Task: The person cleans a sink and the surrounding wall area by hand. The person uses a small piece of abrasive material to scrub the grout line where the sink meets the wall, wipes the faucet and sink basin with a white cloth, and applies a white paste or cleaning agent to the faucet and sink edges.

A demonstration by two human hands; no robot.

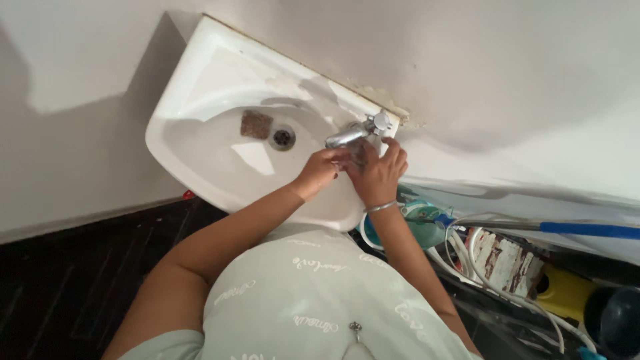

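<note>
A white wall-mounted sink (200, 87) has a chrome tap (350, 135) with a cross knob (381, 121) at its right end. My left hand (319, 172) and my right hand (377, 175) meet just under the spout, fingers curled against each other. Something small and dark shows between them, too unclear to name. A thin metal bracelet (381, 207) circles my right wrist. In the basin a brown square pad (256, 124) lies beside the drain (283, 138).
Under the sink's right side stand a teal bucket (421, 228), a stained paint can (501, 259), a yellow container (568, 291) and a dark tub (615, 320). A blue-handled pole (587, 230) and white hose (467, 250) cross them. Dark floor (67, 280) lies on the left.
</note>
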